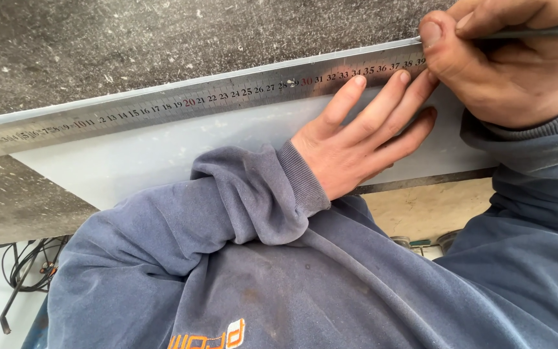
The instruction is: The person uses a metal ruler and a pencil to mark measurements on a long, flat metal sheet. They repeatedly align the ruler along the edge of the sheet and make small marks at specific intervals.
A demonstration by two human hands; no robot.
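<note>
Grey worktop (163,39) w/ steel ruler (195,97) pinned by flat, spread left hand (356,139); right hand (511,71) pinches a scriber (537,30), tip hidden.

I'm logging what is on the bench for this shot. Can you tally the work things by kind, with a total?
Metal ruler: 1, under the left hand
Thin marking tool: 1, in the right hand
Pale sheet: 1, on the dark worktop
Total: 3
</note>
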